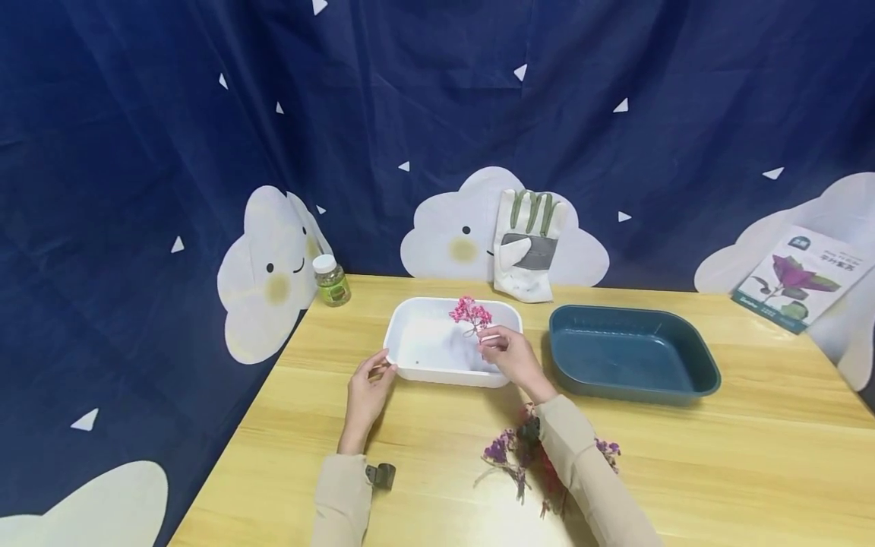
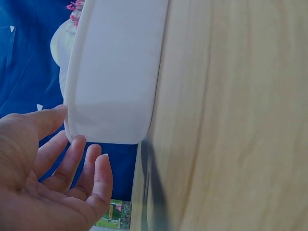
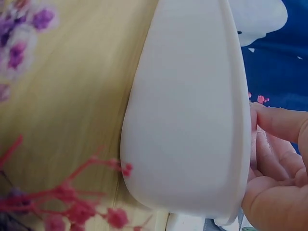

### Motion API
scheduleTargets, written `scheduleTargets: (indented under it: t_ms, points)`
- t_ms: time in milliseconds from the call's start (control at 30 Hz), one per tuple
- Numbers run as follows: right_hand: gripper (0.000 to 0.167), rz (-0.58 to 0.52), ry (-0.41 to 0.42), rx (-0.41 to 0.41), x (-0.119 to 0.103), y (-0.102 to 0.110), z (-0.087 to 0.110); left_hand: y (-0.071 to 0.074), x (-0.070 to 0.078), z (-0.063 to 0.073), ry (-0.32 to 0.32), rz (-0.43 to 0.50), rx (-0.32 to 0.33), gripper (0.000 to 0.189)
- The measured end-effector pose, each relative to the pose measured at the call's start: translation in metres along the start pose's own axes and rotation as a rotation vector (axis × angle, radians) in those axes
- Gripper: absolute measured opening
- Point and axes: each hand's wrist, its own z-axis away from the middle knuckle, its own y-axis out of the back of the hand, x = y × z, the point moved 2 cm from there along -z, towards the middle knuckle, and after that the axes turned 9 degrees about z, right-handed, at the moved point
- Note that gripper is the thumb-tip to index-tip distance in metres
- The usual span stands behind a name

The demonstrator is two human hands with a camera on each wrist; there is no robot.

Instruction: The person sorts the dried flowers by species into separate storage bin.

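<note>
A white plastic basin (image 1: 437, 374) stands on the table before me. My left hand (image 1: 368, 391) holds its near left corner, with the thumb and fingertips at the rim (image 2: 74, 72). Over the right part of the basin my right hand (image 1: 509, 355) pinches the thin stems of a pink dried flower sprig (image 1: 472, 311) between thumb and fingers. The pink blossoms point up and away from me. In the right wrist view the basin's wall (image 3: 187, 106) hides part of the right hand (image 3: 279, 163).
More dried flowers (image 1: 502, 448), purple and red, lie under my right forearm. A dark teal basin (image 1: 636, 391) stands to the right. Behind are a lidded jar (image 1: 333, 282), a work glove (image 1: 526, 247) against the curtain, and a seed packet (image 1: 800, 279) at far right.
</note>
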Motion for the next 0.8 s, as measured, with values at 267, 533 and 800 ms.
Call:
scheduleTargets:
  t_ms: [267,533,800]
  points:
    - [0.021,0.034,0.017,-0.019,0.0004,-0.0019,-0.001,-0.001,-0.0006,0.0008,-0.001,0.014,-0.011,0.043]
    - [0.021,0.109,0.076,-0.012,0.0005,-0.0016,0.0006,-0.0011,-0.0001,0.0009,-0.002,-0.002,-0.015,0.042]
    - [0.019,0.153,0.104,-0.024,0.0001,0.0007,0.0048,-0.0019,0.0001,-0.0003,0.011,-0.016,-0.015,0.041]
